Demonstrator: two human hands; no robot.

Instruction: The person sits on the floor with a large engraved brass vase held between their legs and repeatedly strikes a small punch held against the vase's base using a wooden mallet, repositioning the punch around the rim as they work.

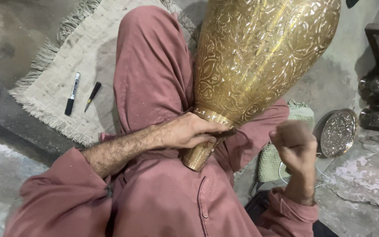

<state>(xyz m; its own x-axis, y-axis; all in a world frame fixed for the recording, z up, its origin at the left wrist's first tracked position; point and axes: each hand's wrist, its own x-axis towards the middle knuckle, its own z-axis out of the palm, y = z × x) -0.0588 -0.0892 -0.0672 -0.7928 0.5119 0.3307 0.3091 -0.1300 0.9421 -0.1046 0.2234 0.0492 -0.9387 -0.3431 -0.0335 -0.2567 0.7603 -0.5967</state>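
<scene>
Head view. Large engraved brass vase with floral relief [259, 57] lies tilted across the lap of a person in dusty-pink cloth; wide body at 12 to 1 o'clock of frame, narrow neck pointing down toward 6 o'clock, near centre.

Left hand [189, 131]: fingers wrapped together around the vase neck, clamped on it where body narrows. Thumb side faces 3 o'clock. Something dark and slim sits under the fingertips against the metal; too hidden to identify.

Right hand [295, 145]: at 4 o'clock of the vase neck, apart from the brass, blurred. Fingers curled inward in a loose fist; cannot tell whether anything is gripped.

Surroundings: beige woven mat with fringed edge [73, 66] at 10 o'clock. On it 2 items side by side: black-and-white marker pen [72, 94] and small dark-handled pointed tool [92, 96], just beside each other, well apart from both hands. Round embossed silver-coloured metal plate [338, 133] leans at 3 o'clock, near the right hand. Thin white cord [319, 174] below that hand.
</scene>
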